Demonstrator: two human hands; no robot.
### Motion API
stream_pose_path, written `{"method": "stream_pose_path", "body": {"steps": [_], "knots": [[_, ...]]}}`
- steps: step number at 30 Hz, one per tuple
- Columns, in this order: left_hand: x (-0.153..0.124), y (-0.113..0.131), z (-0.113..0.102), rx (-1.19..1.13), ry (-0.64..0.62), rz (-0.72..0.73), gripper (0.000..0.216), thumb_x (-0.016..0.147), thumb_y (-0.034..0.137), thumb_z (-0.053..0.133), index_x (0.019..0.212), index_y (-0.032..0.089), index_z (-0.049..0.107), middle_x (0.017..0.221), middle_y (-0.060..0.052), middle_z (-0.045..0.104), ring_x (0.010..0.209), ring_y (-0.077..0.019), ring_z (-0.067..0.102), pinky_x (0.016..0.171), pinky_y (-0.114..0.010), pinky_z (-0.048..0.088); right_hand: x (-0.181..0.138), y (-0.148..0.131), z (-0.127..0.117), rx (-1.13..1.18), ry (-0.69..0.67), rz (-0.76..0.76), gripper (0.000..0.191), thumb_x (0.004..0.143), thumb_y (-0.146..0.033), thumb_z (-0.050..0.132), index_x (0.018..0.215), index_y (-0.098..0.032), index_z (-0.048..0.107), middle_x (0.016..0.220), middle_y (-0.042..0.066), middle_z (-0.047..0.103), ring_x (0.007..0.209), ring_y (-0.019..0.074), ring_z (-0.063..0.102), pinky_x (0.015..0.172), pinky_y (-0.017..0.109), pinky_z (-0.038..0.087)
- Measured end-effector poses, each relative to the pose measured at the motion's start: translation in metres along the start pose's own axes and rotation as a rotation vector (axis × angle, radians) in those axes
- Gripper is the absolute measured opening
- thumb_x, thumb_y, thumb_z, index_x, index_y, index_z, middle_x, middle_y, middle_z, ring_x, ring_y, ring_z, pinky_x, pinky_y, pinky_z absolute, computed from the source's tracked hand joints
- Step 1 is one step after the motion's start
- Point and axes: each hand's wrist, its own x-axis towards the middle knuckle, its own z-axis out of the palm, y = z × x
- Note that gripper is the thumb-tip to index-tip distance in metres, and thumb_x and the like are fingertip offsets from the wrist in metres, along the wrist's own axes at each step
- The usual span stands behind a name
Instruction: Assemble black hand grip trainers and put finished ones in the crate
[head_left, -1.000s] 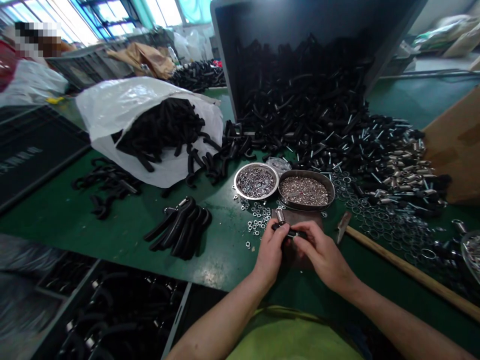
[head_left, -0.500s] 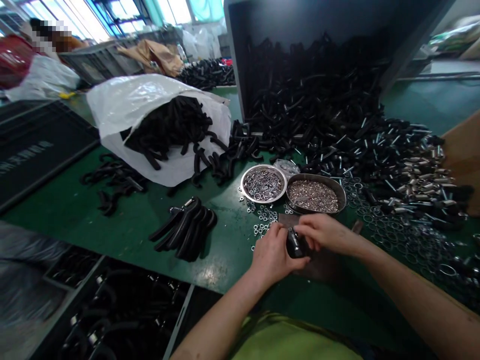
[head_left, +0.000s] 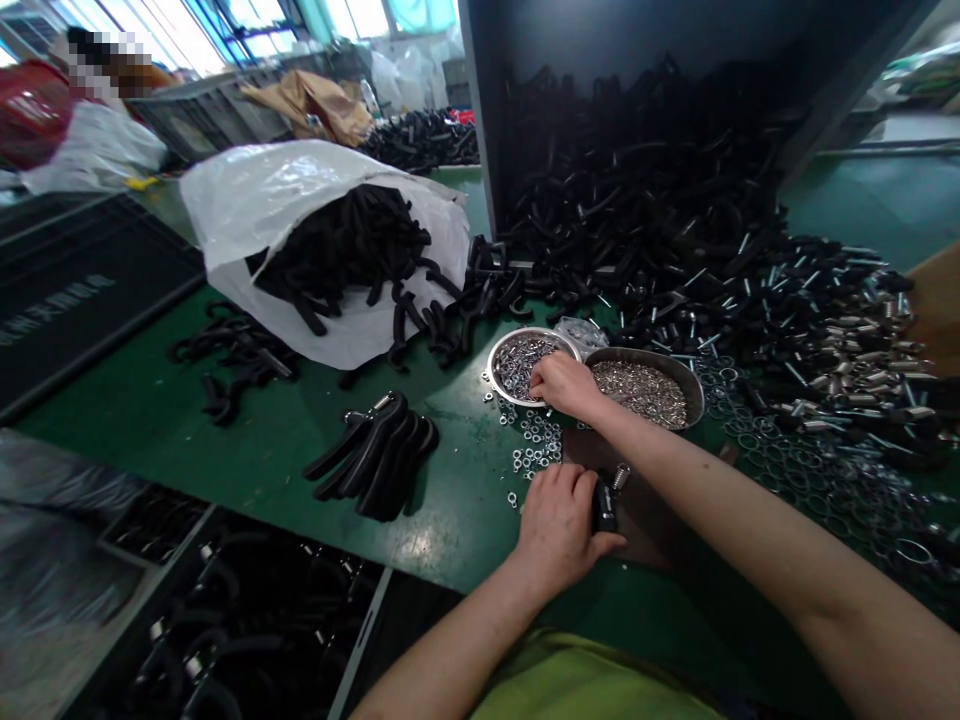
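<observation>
My left hand (head_left: 556, 520) is wrapped around a short black plastic part (head_left: 604, 506), holding it over a flat brownish plate (head_left: 646, 528). A small metal spring (head_left: 621, 477) sticks up at the far end of that part. My right hand (head_left: 566, 385) reaches into a round metal bowl (head_left: 492, 372) of small shiny hardware, fingertips bent down and pinched together among the pieces. Whatever they grip is hidden. Beside the bowl stands an oval tin (head_left: 699, 385) filled with tiny metal pieces, partly behind my right wrist. Loose nuts (head_left: 534, 440) are scattered between the bowl and my left hand.
Several black curved handles (head_left: 375, 460) lie stacked at left. Behind them, a white sack (head_left: 247, 190) spills similar parts. A large grey bin (head_left: 480, 130) of black parts tips toward me. Metal rings (head_left: 780, 450) and studded parts (head_left: 847, 330) spread at right. Crates (head_left: 367, 620) sit below the table edge.
My right hand has left the black part and moved up and left into the round bowl. My left hand keeps its hold on the part, where a spring now shows.
</observation>
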Motion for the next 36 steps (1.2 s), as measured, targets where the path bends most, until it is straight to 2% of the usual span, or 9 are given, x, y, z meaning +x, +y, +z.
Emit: {"method": "stream_pose_path", "body": {"steps": [6, 11, 15, 18, 22, 27, 30, 33, 36], "knots": [[0.004, -0.001, -0.001, 0.003, 0.022, -0.001, 0.062, 0.057, 0.049, 0.078, 0.108, 0.020, 0.055, 0.103, -0.005, 0.058, 0.096, -0.0258, 0.050, 0.081, -0.040, 0.043, -0.019, 0.005, -0.022, 0.113, 0.119, 0.079, 0.015, 0.084, -0.024, 0.056, 0.094, -0.015, 0.064, 0.081, 0.006, 0.068, 0.078, 0.0177, 0.060, 0.071, 0.028, 0.041], [0.005, -0.002, -0.001, 0.006, 0.052, 0.036, 0.060, 0.060, 0.051, 0.076, 0.107, 0.019, 0.056, 0.101, -0.006, 0.059, 0.095, -0.0263, 0.050, 0.080, -0.040, 0.042, -0.089, 0.018, -0.044, 0.278, 0.118, 0.016, 0.014, 0.087, -0.024, 0.053, 0.093, -0.018, 0.064, 0.080, 0.002, 0.069, 0.074, 0.0145, 0.062, 0.070, 0.026, 0.043], [0.003, -0.005, -0.001, 0.015, 0.046, 0.081, 0.061, 0.065, 0.059, 0.069, 0.107, 0.017, 0.056, 0.100, -0.007, 0.058, 0.094, -0.0259, 0.050, 0.081, -0.040, 0.042, -0.144, 0.035, -0.033, 0.343, -0.001, -0.070, 0.018, 0.086, -0.017, 0.049, 0.088, -0.020, 0.067, 0.090, 0.004, 0.068, 0.086, 0.0166, 0.062, 0.079, 0.029, 0.044], [0.003, -0.006, -0.001, 0.026, 0.039, 0.092, 0.061, 0.067, 0.062, 0.065, 0.107, 0.017, 0.056, 0.099, -0.007, 0.058, 0.094, -0.0257, 0.050, 0.081, -0.040, 0.042, -0.162, 0.039, -0.019, 0.438, -0.062, -0.028, 0.017, 0.084, -0.014, 0.048, 0.093, -0.019, 0.062, 0.091, 0.004, 0.067, 0.086, 0.0159, 0.061, 0.079, 0.029, 0.044], [0.003, -0.004, -0.001, 0.015, 0.049, 0.070, 0.060, 0.068, 0.062, 0.065, 0.108, 0.018, 0.055, 0.099, -0.008, 0.057, 0.095, -0.0258, 0.049, 0.082, -0.041, 0.041, -0.161, 0.029, -0.011, 0.409, -0.049, 0.023, 0.025, 0.079, -0.009, 0.046, 0.102, -0.017, 0.052, 0.086, 0.004, 0.064, 0.082, 0.0164, 0.060, 0.075, 0.029, 0.044], [0.003, -0.002, 0.002, 0.020, 0.040, 0.042, 0.051, 0.068, 0.053, 0.068, 0.102, 0.017, 0.056, 0.098, -0.008, 0.056, 0.094, -0.0259, 0.049, 0.081, -0.041, 0.041, -0.165, 0.013, -0.007, 0.023, -0.093, -0.200, 0.012, 0.080, -0.013, 0.046, 0.088, -0.016, 0.055, 0.085, 0.010, 0.061, 0.083, 0.0221, 0.054, 0.072, 0.033, 0.042], [0.003, -0.002, 0.002, -0.003, 0.031, 0.029, 0.055, 0.065, 0.051, 0.071, 0.104, 0.017, 0.054, 0.100, -0.007, 0.056, 0.095, -0.0260, 0.049, 0.083, -0.041, 0.041, -0.165, 0.018, -0.012, -0.042, -0.151, -0.183, 0.013, 0.083, -0.018, 0.046, 0.090, -0.017, 0.057, 0.083, 0.009, 0.061, 0.078, 0.0204, 0.055, 0.069, 0.032, 0.041], [0.003, -0.001, -0.001, -0.025, 0.022, 0.026, 0.065, 0.063, 0.051, 0.073, 0.116, 0.020, 0.050, 0.104, -0.007, 0.056, 0.098, -0.0261, 0.049, 0.085, -0.042, 0.040, -0.141, 0.036, -0.030, 0.019, -0.216, -0.124, 0.015, 0.085, -0.025, 0.050, 0.092, -0.021, 0.063, 0.082, 0.004, 0.065, 0.074, 0.0165, 0.058, 0.066, 0.027, 0.042], [0.003, 0.000, -0.005, -0.013, -0.009, 0.059, 0.065, 0.069, 0.050, 0.070, 0.125, 0.026, 0.046, 0.105, -0.006, 0.056, 0.096, -0.0256, 0.049, 0.081, -0.041, 0.041, -0.087, 0.057, -0.052, 0.010, -0.123, -0.040, 0.018, 0.085, -0.025, 0.051, 0.087, -0.022, 0.069, 0.085, 0.003, 0.069, 0.081, 0.0166, 0.061, 0.072, 0.026, 0.042]]}}
